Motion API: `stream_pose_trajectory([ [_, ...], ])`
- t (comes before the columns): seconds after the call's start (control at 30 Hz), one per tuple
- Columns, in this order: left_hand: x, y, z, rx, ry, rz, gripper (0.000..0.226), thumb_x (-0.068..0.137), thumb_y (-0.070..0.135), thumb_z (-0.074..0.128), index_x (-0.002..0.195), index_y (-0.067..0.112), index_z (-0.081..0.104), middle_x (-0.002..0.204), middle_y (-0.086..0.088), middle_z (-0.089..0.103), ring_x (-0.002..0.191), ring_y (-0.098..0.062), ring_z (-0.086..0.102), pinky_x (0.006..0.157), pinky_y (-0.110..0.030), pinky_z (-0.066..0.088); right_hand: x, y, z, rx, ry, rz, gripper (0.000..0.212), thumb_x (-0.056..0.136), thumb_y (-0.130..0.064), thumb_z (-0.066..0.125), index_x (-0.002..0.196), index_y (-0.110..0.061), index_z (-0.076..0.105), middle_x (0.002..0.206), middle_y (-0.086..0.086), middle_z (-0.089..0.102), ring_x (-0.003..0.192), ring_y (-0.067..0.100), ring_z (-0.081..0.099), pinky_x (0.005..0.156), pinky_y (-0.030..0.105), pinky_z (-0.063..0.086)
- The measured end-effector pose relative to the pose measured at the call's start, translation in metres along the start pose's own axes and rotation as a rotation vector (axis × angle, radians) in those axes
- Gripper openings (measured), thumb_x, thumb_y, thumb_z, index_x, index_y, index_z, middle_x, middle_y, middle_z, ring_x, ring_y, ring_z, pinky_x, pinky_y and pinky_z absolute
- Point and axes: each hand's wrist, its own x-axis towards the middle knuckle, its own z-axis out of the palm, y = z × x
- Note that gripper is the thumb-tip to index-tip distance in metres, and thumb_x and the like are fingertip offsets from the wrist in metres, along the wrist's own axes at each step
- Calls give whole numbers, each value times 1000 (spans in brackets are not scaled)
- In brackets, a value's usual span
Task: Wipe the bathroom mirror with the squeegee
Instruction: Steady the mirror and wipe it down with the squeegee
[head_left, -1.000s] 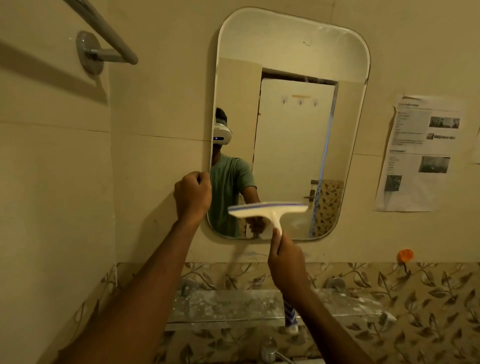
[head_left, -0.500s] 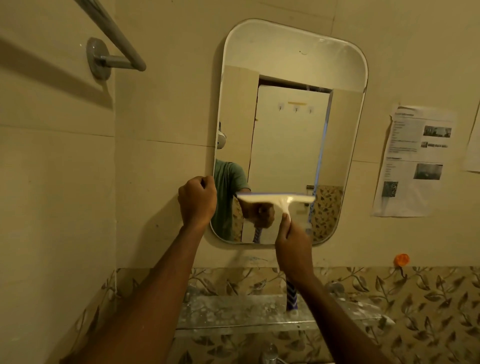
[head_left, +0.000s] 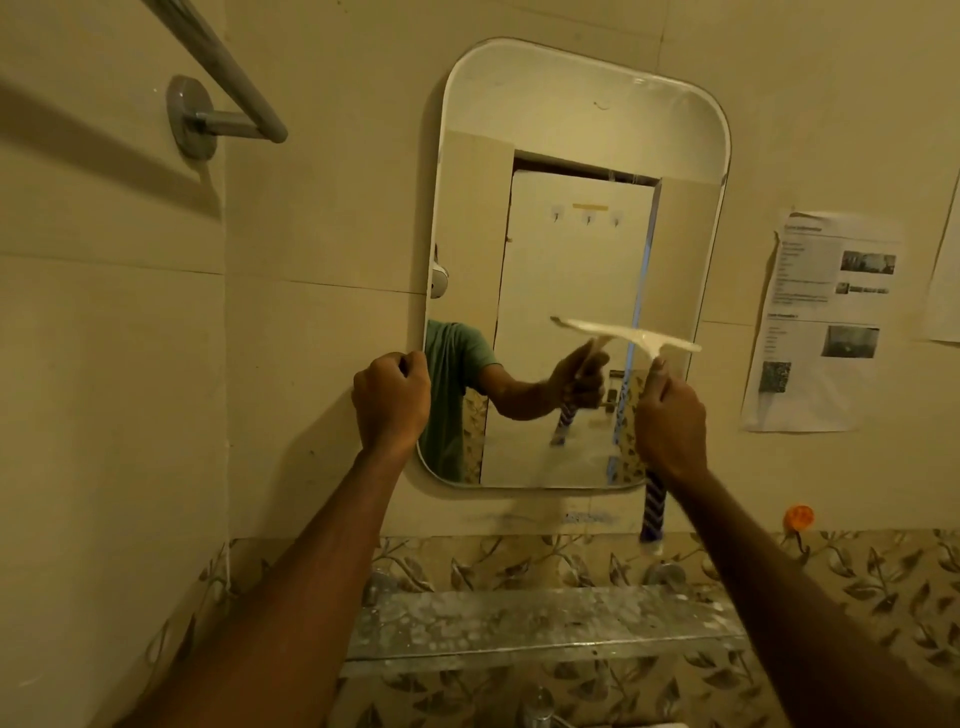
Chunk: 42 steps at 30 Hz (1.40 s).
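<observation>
**Head view: squeegee (head_left: 626, 335) on the lower right part of the mirror (head_left: 571, 260).**
The right hand (head_left: 670, 421) wraps its fingers round the handle just under the tilted blade. The left hand (head_left: 392, 402) has its fingers curled on the mirror's left edge. The squeegee is probably light, stiff plastic with a soft blade edge, so hold it by the handle. The glass is likely fragile and slick, so use moderate pressure.

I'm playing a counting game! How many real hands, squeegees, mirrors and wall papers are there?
Hands: 2, left hand and right hand
Squeegee: 1
Mirror: 1
Papers: 2, printed sheet and sheet at right edge
Total: 6
</observation>
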Motion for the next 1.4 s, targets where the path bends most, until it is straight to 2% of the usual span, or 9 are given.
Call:
stream_pose_trajectory([
  [0.1, 2, -1, -1, 22, -7, 4, 42, 95, 25, 47, 57, 10, 56, 49, -1, 50, 45, -14, 48, 46, -24, 34, -57, 31, 18, 2, -41, 49, 49, 102, -42, 24, 85, -12, 58, 65, 13, 60, 54, 30, 59, 45, 37, 49],
  [0.23, 2, 1, -2, 25, -10, 4, 43, 95, 26, 47, 55, 11, 53, 48, -1, 48, 45, -14, 45, 45, -24, 31, -91, 43, 17, -46, -81, 43, 53, 101, -44, 25, 68, -15, 55, 55, 5, 55, 48, 19, 54, 42, 24, 35],
  [0.37, 1, 0, -2, 17, -10, -8, 44, 95, 26, 46, 53, 13, 50, 47, 1, 46, 44, -12, 44, 44, -22, 30, -45, 19, -8, 29, -49, 18, 53, 103, -38, 31, 73, -3, 58, 64, 19, 60, 55, 40, 60, 46, 48, 55],
  [0.47, 0, 1, -2, 20, 2, -10, 44, 95, 26, 46, 52, 15, 49, 46, 3, 45, 43, -10, 43, 42, -21, 28, -5, 3, -21, 9, 0, 10, 51, 103, -37, 29, 72, -8, 58, 63, 7, 60, 62, 33, 64, 56, 46, 57],
  [0.6, 2, 0, -2, 38, -6, 2, 44, 95, 26, 46, 53, 13, 50, 46, 3, 45, 43, -10, 44, 42, -20, 28, -34, 22, -2, 7, -5, 100, 53, 104, -37, 27, 80, -2, 58, 70, 20, 62, 61, 37, 62, 57, 51, 57],
  [0.83, 1, -1, -3, 29, -8, 1, 43, 95, 25, 46, 54, 12, 51, 47, 1, 46, 44, -10, 43, 43, -21, 30, -98, 40, 16, 136, -81, 265, 54, 101, -45, 30, 61, -13, 48, 48, 4, 43, 36, 17, 40, 41, 32, 41],
  [1.0, 0, 0, -5, 23, -26, -11, 44, 95, 24, 46, 52, 15, 47, 46, 2, 43, 43, -9, 41, 43, -22, 27, -63, 28, 0, 92, -8, 184, 57, 102, -44, 29, 68, -4, 53, 56, 17, 52, 44, 30, 48, 43, 46, 50],
  [1.1, 0, 0, -6, 18, -37, -14, 44, 94, 24, 46, 51, 15, 46, 46, 2, 43, 43, -11, 41, 44, -23, 28, -67, 27, 10, 58, 21, 182, 53, 103, -40, 28, 66, -10, 51, 60, 19, 57, 48, 36, 54, 46, 45, 52],
  [1.4, 2, -1, -10, 10, -74, -1, 45, 95, 25, 47, 50, 16, 46, 46, 1, 44, 44, -12, 43, 45, -23, 31, -124, 30, 31, 47, -37, 132, 52, 101, -41, 29, 58, -17, 48, 47, -1, 43, 38, 9, 36, 38, 24, 28],
])
